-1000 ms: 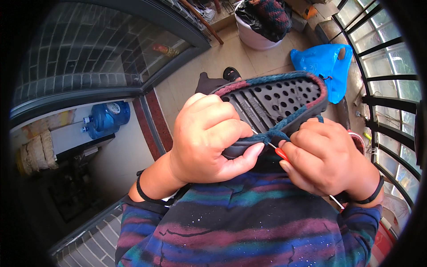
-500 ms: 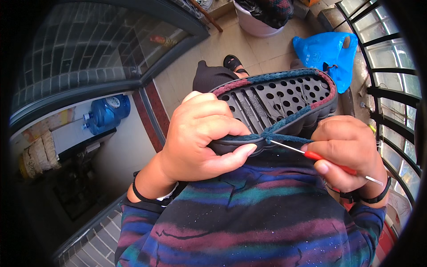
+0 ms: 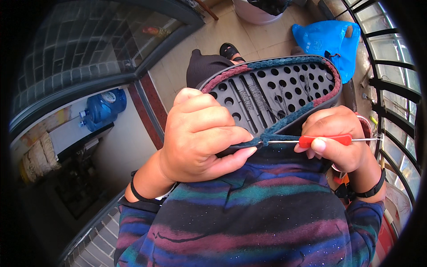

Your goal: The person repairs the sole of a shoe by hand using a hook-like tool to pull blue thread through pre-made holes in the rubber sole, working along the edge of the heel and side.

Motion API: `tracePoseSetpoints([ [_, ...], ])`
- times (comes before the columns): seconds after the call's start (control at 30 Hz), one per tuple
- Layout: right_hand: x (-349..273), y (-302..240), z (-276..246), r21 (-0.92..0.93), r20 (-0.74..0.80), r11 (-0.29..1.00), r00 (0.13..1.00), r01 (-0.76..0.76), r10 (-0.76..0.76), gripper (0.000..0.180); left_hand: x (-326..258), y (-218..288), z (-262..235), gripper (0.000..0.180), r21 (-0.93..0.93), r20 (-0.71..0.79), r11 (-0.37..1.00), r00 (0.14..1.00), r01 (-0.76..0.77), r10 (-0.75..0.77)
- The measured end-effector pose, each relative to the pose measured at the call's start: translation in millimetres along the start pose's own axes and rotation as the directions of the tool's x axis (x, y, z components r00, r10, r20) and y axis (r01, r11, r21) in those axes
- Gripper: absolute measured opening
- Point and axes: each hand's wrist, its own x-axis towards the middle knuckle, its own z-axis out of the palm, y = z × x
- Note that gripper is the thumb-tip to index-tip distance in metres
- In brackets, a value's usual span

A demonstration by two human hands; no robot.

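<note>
A black slipper sole [image 3: 261, 99] with round holes lies tilted across my lap, its rim edged with braided teal and maroon yarn [image 3: 291, 118]. My left hand [image 3: 202, 138] is closed on the near left edge, thumb and index finger pinching the teal yarn against the rim. In my right hand [image 3: 340, 127] is the red handle of a crochet hook [image 3: 327, 140], held level. Its thin metal shaft points left, and the tip meets the teal loop beside my left fingertips. A teal strand runs from that loop toward my right hand, where my fingers hide its end.
A blue plastic bag [image 3: 327, 44] sits on the tiled floor at the far right, near a black metal railing [image 3: 393, 89]. Behind stands a white bucket [image 3: 258, 12]. To the left are a dark-framed glass door [image 3: 147, 75] and blue water bottles [image 3: 104, 107].
The hook has swung from a slant to level, and its tip has moved left to the rim beside my left thumb. My right hand has turned with it. My left hand keeps its pinch.
</note>
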Motion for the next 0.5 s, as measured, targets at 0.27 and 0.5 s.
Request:
tracePoseSetpoints([
  [0.27,1,5,1,-0.154,0.014,0.982,0.994,0.108,-0.107,0.012,-3,-1,6,0.031,0.046,-0.007,0.999,1.000,-0.024,0.024],
  [0.5,-3,-2,14,-0.515,0.087,0.796,0.943,0.318,-0.320,0.015,-5,0,7,0.031,0.112,-0.013,0.992,0.998,-0.059,0.061],
])
